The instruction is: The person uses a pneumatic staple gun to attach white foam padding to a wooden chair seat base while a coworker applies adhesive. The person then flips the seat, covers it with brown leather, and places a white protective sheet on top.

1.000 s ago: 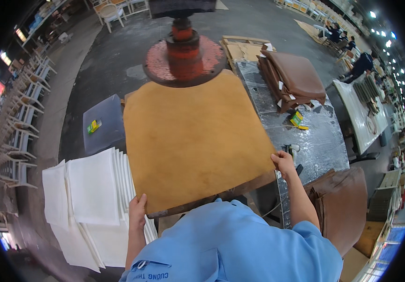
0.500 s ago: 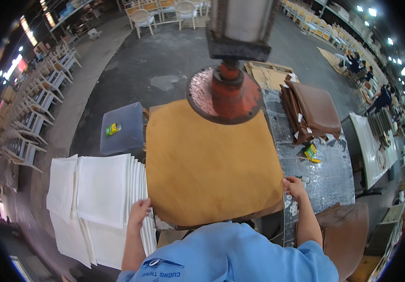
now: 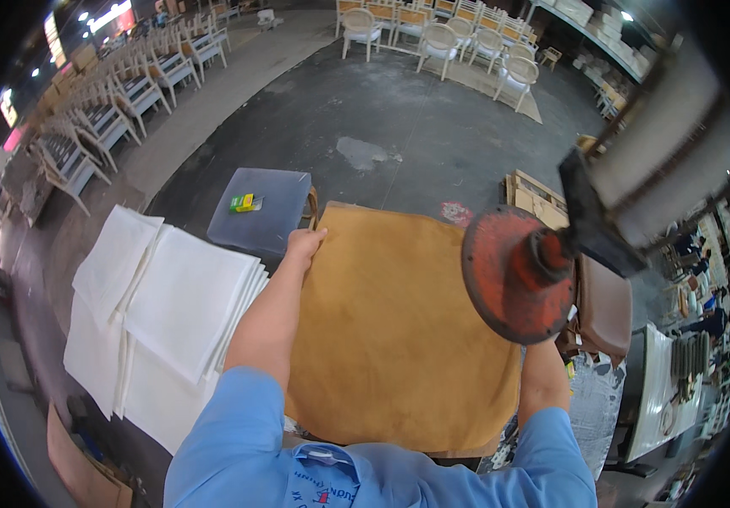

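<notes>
Left hand (image 3: 304,245) lies on the far left corner of the tan cushion cover (image 3: 390,330), fingers curled over its edge, gripping it. The arm runs up from the blue sleeve at the lower edge.

Right hand: not visible. The right forearm (image 3: 542,381) rises from the blue sleeve and passes behind the red round press disc (image 3: 517,275); cannot tell whether that hand is clenched or released, nor what it touches.

Tan cushion cover lies flat, directly in front of the person, spread over a square pad; its near edge is cut off by the person's shoulders. The table beneath it is almost wholly covered.

Red round press disc hangs tilted over the cover's right side, carried on a grey machine arm (image 3: 652,169) that is blurred and runs out to the upper right.

Left of the cover: stack of white foam sheets (image 3: 162,313), fanned. Just beyond the left hand: grey seat cushion (image 3: 261,207) with a small yellow-green item on top, too small to identify. Right, behind the disc: brown cushions (image 3: 606,309), partly hidden. Rows of chairs (image 3: 432,38) stand far back.
</notes>
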`<action>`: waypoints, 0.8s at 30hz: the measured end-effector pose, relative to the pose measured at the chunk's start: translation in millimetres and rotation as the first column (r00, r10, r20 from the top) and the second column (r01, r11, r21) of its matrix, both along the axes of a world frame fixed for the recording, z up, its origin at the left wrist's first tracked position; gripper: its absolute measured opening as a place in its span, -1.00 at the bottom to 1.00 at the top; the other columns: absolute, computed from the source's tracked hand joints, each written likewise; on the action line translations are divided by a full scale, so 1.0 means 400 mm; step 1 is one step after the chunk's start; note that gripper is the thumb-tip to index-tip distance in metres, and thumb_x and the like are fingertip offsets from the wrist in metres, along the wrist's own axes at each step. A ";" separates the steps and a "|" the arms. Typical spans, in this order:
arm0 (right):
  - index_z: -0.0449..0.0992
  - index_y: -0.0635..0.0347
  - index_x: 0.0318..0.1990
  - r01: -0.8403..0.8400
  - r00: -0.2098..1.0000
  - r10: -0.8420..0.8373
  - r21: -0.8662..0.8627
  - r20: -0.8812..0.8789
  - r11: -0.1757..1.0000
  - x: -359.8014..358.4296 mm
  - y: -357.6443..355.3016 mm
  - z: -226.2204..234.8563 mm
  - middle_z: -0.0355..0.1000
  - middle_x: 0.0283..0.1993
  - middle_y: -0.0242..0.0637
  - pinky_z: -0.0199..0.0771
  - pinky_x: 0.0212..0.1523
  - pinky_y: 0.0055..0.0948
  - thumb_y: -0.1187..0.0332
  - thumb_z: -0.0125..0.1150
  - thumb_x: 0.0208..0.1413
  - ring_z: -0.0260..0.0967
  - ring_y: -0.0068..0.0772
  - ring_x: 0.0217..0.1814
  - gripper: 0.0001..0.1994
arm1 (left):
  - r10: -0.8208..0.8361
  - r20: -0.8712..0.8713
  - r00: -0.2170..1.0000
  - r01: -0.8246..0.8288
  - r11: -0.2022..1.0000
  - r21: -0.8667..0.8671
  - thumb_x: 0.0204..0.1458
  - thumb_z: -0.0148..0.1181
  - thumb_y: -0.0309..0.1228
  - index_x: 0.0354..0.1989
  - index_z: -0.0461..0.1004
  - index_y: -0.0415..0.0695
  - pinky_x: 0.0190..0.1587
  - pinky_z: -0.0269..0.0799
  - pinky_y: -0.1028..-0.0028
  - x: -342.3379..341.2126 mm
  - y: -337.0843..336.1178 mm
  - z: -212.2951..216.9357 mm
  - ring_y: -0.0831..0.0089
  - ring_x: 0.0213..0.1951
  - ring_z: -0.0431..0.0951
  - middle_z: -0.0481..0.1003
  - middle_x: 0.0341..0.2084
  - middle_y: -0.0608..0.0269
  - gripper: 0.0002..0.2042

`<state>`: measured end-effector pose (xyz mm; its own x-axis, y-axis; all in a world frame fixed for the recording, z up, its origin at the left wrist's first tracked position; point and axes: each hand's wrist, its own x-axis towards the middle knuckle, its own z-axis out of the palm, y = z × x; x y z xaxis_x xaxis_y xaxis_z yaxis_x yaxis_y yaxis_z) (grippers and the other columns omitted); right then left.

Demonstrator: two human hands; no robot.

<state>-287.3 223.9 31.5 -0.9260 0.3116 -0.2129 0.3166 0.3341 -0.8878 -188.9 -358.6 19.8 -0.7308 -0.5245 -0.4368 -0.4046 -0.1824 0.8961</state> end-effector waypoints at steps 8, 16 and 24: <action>0.70 0.38 0.23 0.045 0.999 -0.045 -0.197 0.007 0.979 -0.050 -0.006 -0.048 0.70 0.04 -0.24 0.59 0.05 -0.23 0.00 0.32 0.49 0.62 -0.30 -0.01 -0.47 | 0.102 -0.036 0.994 -0.108 0.970 -0.219 0.30 0.46 -0.31 -0.18 0.73 -0.26 -0.18 0.55 0.21 0.018 0.016 -0.087 0.37 -0.30 0.65 0.71 -0.34 0.17 -0.78; 0.69 0.35 0.25 0.079 0.996 -0.084 -0.551 0.016 0.831 0.037 0.154 -0.022 0.69 0.07 -0.24 0.59 0.05 -0.22 -0.01 0.34 0.48 0.62 -0.28 0.00 -0.46 | -0.150 -0.047 0.988 0.113 0.885 -0.451 0.41 0.35 -0.11 -0.06 0.71 -0.31 -0.01 0.57 0.24 -0.024 0.096 -0.026 0.31 -0.14 0.67 0.73 -0.18 0.08 -0.60; 0.64 0.10 0.23 -0.333 0.781 0.376 -0.177 0.498 0.926 0.636 0.232 0.035 0.67 0.01 -0.44 0.70 -0.01 -0.22 0.12 0.41 0.48 0.64 -0.44 0.02 -0.66 | -0.276 0.211 0.938 0.309 0.941 -0.141 0.32 0.52 -0.13 0.16 0.49 -0.26 -0.20 0.63 0.46 0.706 0.037 -0.024 0.44 -0.31 0.68 0.64 -0.24 0.18 -0.50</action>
<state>-33.0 316.7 45.5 -0.7149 -0.0538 -0.6972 0.6048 0.4529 -0.6551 93.6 -343.7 10.0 -0.7777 -0.3778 -0.5025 -0.5784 0.1169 0.8073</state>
